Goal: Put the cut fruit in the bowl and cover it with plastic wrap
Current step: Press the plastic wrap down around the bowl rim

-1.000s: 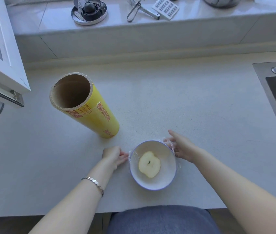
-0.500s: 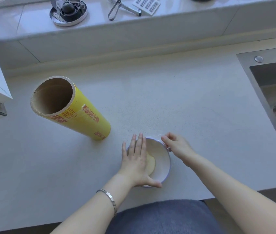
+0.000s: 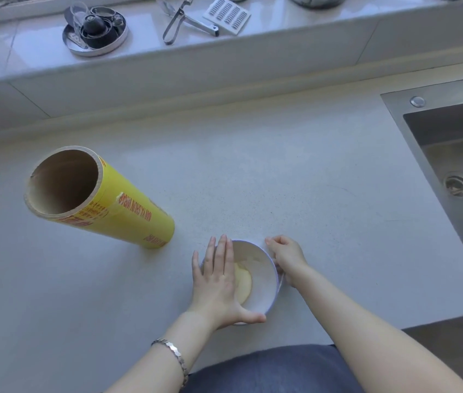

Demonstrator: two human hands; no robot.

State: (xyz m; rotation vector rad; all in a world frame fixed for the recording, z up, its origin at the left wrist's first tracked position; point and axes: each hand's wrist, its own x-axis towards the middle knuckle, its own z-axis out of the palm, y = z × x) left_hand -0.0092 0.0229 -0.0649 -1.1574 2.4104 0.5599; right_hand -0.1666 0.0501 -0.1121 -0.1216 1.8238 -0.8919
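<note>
A white bowl (image 3: 264, 268) with a bluish rim stands near the counter's front edge. A pale yellow apple half (image 3: 243, 283) lies cut side up inside, under clear plastic wrap stretched across the rim. My left hand (image 3: 217, 282) lies flat, fingers spread, on the wrap over the bowl's left half, hiding part of the fruit. My right hand (image 3: 287, 258) curls against the bowl's right side, pinching the wrap's edge at the rim. A big yellow roll of plastic wrap (image 3: 105, 202) stands upright to the left of the bowl, apart from both hands.
A steel sink (image 3: 451, 171) is set into the counter at the right. On the raised ledge behind lie a round metal tray of small parts (image 3: 94, 29), a peeler (image 3: 176, 21) and a white grater (image 3: 226, 15). A white window frame juts in at far left.
My left hand has moved from beside the bowl onto the top of the wrap and lies flat there. My right hand has stayed at the bowl's right rim. The camera has shifted.
</note>
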